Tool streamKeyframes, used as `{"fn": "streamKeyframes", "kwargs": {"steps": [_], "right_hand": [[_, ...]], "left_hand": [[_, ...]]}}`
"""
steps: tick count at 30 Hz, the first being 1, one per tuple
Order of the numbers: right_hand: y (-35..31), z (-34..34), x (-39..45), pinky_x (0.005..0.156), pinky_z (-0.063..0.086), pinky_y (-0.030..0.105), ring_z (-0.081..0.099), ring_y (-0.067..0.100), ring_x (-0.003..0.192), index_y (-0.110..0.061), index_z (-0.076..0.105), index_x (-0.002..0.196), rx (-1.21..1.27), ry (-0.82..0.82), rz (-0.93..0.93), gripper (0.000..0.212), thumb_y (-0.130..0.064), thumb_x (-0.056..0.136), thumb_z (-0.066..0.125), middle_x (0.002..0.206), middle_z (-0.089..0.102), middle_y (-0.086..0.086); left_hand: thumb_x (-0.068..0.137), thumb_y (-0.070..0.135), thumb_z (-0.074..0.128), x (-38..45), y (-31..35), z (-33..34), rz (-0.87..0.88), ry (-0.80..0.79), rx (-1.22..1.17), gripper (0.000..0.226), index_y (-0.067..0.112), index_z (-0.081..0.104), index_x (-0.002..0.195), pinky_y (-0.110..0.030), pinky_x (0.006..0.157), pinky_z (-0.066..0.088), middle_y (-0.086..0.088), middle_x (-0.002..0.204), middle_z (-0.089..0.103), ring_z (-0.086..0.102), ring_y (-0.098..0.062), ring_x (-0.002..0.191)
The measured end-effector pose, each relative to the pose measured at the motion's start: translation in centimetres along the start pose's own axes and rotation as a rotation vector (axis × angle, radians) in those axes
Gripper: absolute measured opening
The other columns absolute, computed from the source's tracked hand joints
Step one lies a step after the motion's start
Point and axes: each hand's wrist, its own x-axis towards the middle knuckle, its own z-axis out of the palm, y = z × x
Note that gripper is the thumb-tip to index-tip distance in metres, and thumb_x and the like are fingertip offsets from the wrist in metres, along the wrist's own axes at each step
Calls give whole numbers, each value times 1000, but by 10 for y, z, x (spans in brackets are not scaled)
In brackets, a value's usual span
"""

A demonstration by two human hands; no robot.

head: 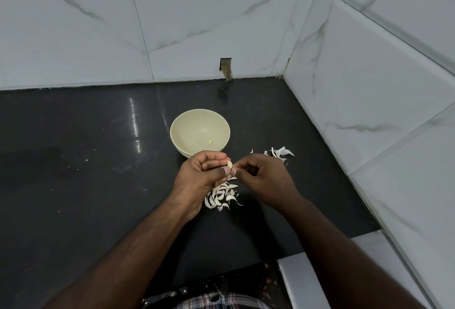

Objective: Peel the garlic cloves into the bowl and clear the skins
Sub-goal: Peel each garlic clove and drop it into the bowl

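A pale cream bowl (181,124) stands on the black counter with one peeled clove (210,141) lying inside it. Just in front of the bowl, my left hand (202,173) pinches a garlic clove (229,164) between thumb and fingers. My right hand (263,178) meets it fingertip to fingertip and grips the same clove or its skin. Below the hands lies a heap of unpeeled cloves (221,196). A scatter of papery skins (280,152) lies to the right of the bowl, partly hidden behind my right hand.
The black counter (86,173) ends at white marble-tiled walls behind and on the right (369,102). A small cut-out hole (226,67) sits in the back wall above the bowl. The counter's front edge runs near my body, with a white ledge (302,281) at lower right.
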Motion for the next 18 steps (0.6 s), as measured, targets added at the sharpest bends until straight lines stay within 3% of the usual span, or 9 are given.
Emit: {"fn": "streamKeyframes", "kwargs": {"steps": [3,9,12,16,18], "right_hand": [[-2,1,1,55,34,11,54,-1,56,-21,72,81,-23,4,-10,7,-17,86,71,59,57,-29],[1,-3,4,56,38,16,54,2,57,-21,67,77,-23,71,48,10,-20,87,66,60,59,-17],[8,-10,7,60,47,23,59,4,60,-23,67,76,-48,140,107,12,-22,88,68,64,64,-13],[23,-22,9,62,44,18,61,0,67,-22,72,78,-113,211,204,5,-21,84,73,69,68,-12],[32,-26,10,71,49,20,65,2,74,-23,75,82,-171,192,239,13,-12,83,69,80,74,-11]], "left_hand": [[83,-15,68,-1,1,0,6,-15,6,27,5,68,101,-35,87,57,-13,100,75,71,-24,92],[86,-16,63,-1,1,-3,-16,-42,-16,26,4,68,102,-20,67,56,-13,100,74,69,-13,76],[86,-15,63,-1,1,-5,-44,-56,-29,26,5,69,102,-19,67,56,-10,100,75,68,-12,77],[87,-14,63,0,-1,-5,-67,-58,-28,26,6,69,102,-18,68,56,-8,99,76,68,-10,79],[87,-14,63,0,-2,-5,-77,-51,-25,26,6,69,103,-17,68,56,-7,100,76,69,-9,78]]}}
